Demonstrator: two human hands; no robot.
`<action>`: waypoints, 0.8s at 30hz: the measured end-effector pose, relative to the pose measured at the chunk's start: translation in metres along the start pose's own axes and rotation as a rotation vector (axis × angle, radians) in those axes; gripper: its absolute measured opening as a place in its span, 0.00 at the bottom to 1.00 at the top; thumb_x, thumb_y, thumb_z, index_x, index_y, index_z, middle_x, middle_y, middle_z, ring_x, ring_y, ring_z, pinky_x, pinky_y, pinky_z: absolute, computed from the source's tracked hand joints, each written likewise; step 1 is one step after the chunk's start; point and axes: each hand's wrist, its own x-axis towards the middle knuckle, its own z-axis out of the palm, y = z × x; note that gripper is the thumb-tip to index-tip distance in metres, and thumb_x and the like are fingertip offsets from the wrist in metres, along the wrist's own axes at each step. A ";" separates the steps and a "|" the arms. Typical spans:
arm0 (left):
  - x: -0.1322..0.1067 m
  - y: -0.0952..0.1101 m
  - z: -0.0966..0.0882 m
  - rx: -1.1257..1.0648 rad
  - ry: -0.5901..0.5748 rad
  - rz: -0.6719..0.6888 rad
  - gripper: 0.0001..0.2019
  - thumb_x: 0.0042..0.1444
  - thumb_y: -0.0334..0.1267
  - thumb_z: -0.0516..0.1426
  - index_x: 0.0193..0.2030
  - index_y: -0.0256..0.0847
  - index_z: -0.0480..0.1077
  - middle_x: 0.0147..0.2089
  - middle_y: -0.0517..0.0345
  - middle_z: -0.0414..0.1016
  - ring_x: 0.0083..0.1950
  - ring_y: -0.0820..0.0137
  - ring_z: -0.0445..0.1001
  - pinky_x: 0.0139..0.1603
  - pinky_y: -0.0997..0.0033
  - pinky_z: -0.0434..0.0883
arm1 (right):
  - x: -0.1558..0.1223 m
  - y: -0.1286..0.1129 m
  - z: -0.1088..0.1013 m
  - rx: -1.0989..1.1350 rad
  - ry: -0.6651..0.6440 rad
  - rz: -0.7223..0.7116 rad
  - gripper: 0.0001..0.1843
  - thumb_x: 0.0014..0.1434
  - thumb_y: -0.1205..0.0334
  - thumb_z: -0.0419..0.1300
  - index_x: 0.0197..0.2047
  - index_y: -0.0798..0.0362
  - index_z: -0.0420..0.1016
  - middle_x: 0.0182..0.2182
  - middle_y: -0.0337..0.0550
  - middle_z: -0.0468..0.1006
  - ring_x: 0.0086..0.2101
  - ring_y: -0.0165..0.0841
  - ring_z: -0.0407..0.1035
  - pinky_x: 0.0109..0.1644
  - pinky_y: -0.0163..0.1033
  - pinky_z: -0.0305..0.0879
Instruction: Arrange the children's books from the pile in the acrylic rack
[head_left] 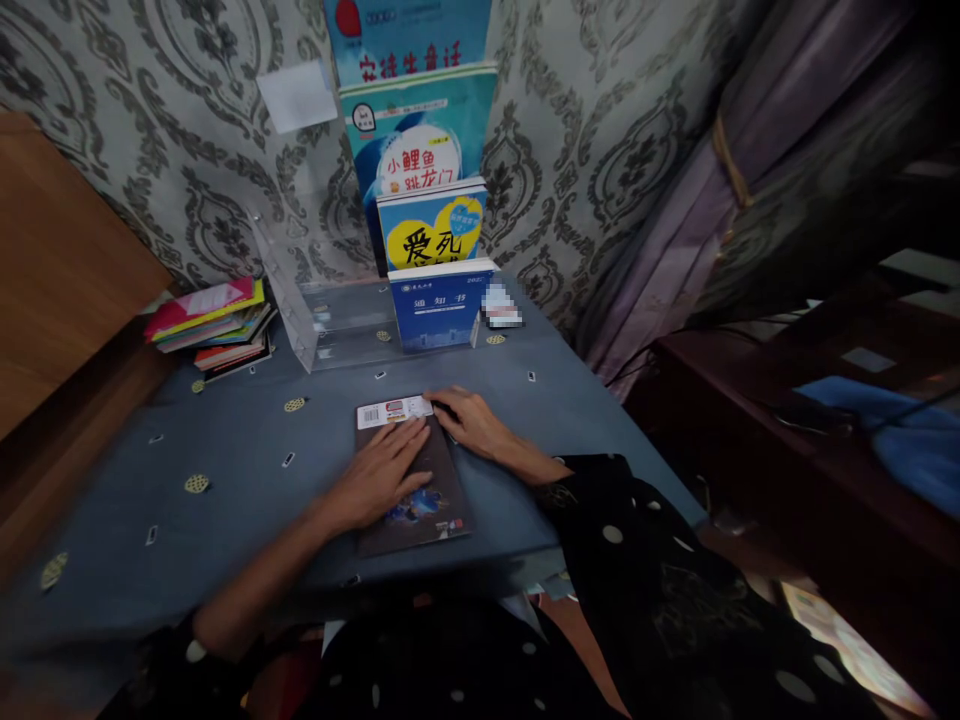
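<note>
A dark book [442, 480] lies on the cloth-covered table in front of me, with a white barcode strip along its far edge and a blue picture lower down. My left hand [390, 470] rests flat on the cover, fingers stretched toward the strip and thumb apart. At the book's far right corner is my right hand [469, 420], its fingers bent and closed on the edge; the fingertips are partly hidden. Beyond the book, a clear display rack [289, 300] holds several upright books, the nearest a blue booklet [439, 320].
A stack of thin books [214, 325] sits left of the rack. Patterned wallpaper [202, 130] backs the blue-grey table [247, 530]. To the right are a tied curtain [675, 230] and a dark cabinet [720, 430] with a blue cloth [907, 440].
</note>
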 end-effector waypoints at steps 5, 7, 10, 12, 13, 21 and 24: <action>-0.004 -0.023 0.012 0.079 0.129 -0.189 0.32 0.69 0.53 0.43 0.72 0.34 0.48 0.73 0.37 0.52 0.74 0.56 0.48 0.71 0.46 0.52 | 0.000 -0.002 -0.002 -0.031 -0.007 -0.002 0.18 0.63 0.71 0.53 0.55 0.55 0.74 0.48 0.53 0.80 0.50 0.41 0.72 0.54 0.50 0.69; -0.008 -0.027 0.018 0.097 0.185 -0.266 0.32 0.69 0.52 0.44 0.72 0.33 0.48 0.72 0.34 0.53 0.74 0.54 0.48 0.70 0.44 0.53 | -0.001 -0.008 -0.002 -0.093 -0.019 -0.008 0.17 0.63 0.70 0.54 0.54 0.55 0.74 0.50 0.53 0.79 0.53 0.43 0.70 0.58 0.54 0.66; -0.014 -0.027 0.025 0.110 0.245 -0.344 0.29 0.70 0.48 0.43 0.71 0.31 0.49 0.72 0.33 0.53 0.74 0.52 0.48 0.69 0.42 0.55 | -0.003 -0.027 0.002 -0.217 -0.089 -0.042 0.18 0.64 0.66 0.56 0.57 0.56 0.72 0.56 0.56 0.75 0.62 0.46 0.62 0.65 0.60 0.55; -0.015 -0.025 0.028 0.113 0.258 -0.370 0.27 0.70 0.44 0.42 0.71 0.31 0.50 0.72 0.35 0.53 0.74 0.54 0.48 0.69 0.42 0.55 | -0.004 -0.043 0.010 -0.271 -0.165 -0.081 0.21 0.66 0.62 0.55 0.60 0.58 0.69 0.60 0.58 0.71 0.65 0.46 0.56 0.68 0.59 0.52; -0.016 -0.024 0.029 0.113 0.256 -0.380 0.26 0.70 0.42 0.41 0.70 0.30 0.51 0.72 0.35 0.54 0.74 0.54 0.48 0.69 0.42 0.55 | -0.004 -0.050 0.015 -0.292 -0.201 -0.104 0.23 0.66 0.61 0.54 0.62 0.60 0.66 0.62 0.59 0.68 0.66 0.45 0.55 0.68 0.57 0.51; -0.016 -0.023 0.029 0.114 0.249 -0.432 0.26 0.69 0.39 0.41 0.70 0.30 0.52 0.72 0.36 0.54 0.74 0.56 0.48 0.69 0.44 0.55 | 0.010 -0.060 0.029 -0.357 -0.291 -0.127 0.28 0.69 0.59 0.48 0.67 0.67 0.58 0.67 0.61 0.59 0.67 0.44 0.50 0.70 0.53 0.50; -0.016 -0.021 0.028 0.118 0.250 -0.439 0.26 0.69 0.40 0.42 0.71 0.32 0.51 0.72 0.37 0.54 0.74 0.57 0.48 0.70 0.45 0.54 | 0.015 -0.052 0.025 -0.361 -0.278 -0.018 0.30 0.69 0.55 0.49 0.67 0.67 0.59 0.67 0.63 0.58 0.68 0.46 0.49 0.71 0.53 0.48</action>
